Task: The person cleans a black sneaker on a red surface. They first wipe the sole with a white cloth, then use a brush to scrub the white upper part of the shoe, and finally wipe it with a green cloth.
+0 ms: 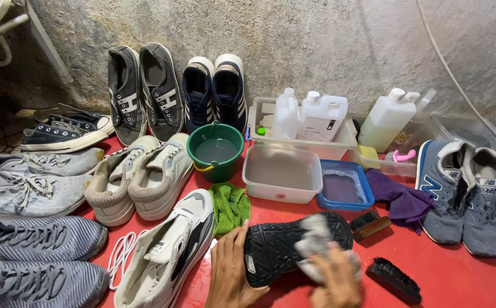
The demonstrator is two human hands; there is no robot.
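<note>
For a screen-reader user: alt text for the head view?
The left hand steadies an upturned black-soled shoe while the right hand rubs it with a grey cloth, on a red floor among sneakers, brushes and water tubs.

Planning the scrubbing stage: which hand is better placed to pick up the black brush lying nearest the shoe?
Probably the right hand: it holds only a cloth beside the brush, while the left hand steadies the upturned shoe.

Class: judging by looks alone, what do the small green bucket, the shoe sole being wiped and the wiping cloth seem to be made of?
Green bucket: probably plastic, smooth and even.
Shoe sole: likely rubber, matte black, moulded tread.
Cloth under the right hand: soft grey-white fabric, crumpled.
</note>
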